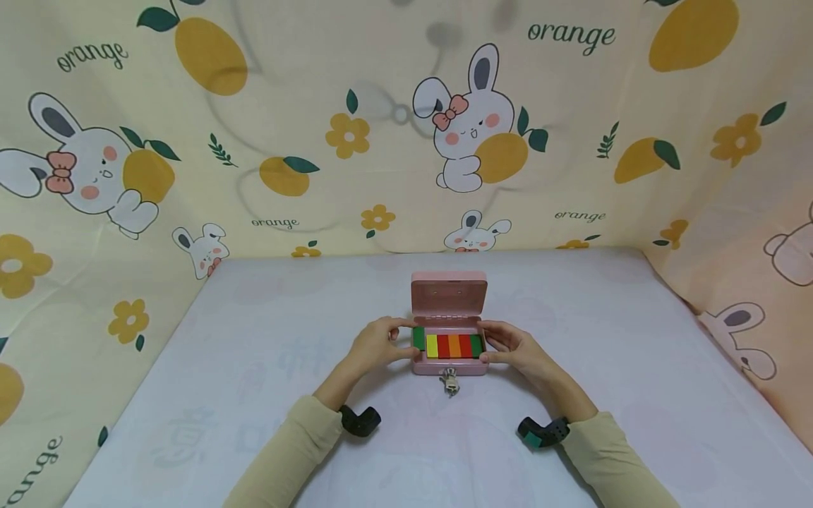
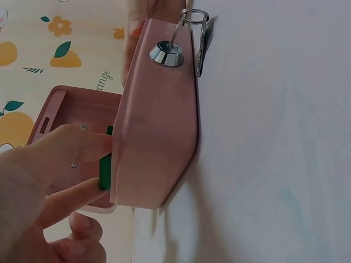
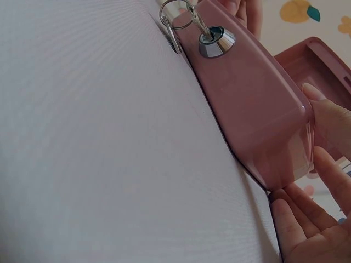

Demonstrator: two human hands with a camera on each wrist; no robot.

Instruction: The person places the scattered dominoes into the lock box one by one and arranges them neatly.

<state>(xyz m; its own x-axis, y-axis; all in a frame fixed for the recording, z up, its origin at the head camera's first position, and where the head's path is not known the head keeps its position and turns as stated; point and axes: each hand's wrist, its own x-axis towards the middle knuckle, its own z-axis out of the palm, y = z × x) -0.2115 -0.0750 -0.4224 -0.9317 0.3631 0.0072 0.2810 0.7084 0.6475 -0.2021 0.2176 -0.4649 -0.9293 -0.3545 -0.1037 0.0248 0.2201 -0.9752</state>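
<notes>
A pink metal cash box stands on the table with its lid raised. Inside lies a row of coloured blocks: yellow, red, orange and green. My left hand pinches a green block between thumb and fingertip at the box's left end; the left wrist view shows this block partly above the rim. My right hand holds the box's right end, thumb at the upper edge and fingers against the side in the right wrist view. Keys hang from the front lock.
A white cloth covers the table. Behind and beside it hangs a patterned curtain with rabbits and oranges. Dark camera mounts sit on both wrists, close above the table.
</notes>
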